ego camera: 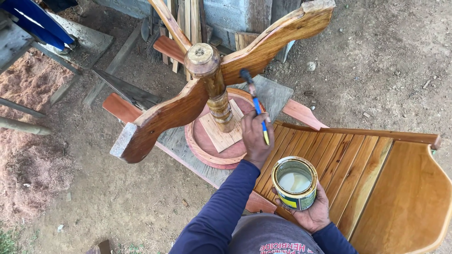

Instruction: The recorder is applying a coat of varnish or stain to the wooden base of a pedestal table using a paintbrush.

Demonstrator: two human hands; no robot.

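A: In the head view, what do the hands hold?

B: The left hand (256,136) is closed around a blue-handled brush (254,104). Its bristles point to 12 o'clock, against a curved wooden leg (278,35) of the upturned pedestal (214,80), I think touching it. The right hand (313,214) is cupped under an open tin can (295,182) with pale liquid.

A: Where is the can?

B: At 5 o'clock from the pedestal, above a slatted wooden seat (348,164). The round base (212,146) rests on a grey board (275,94).
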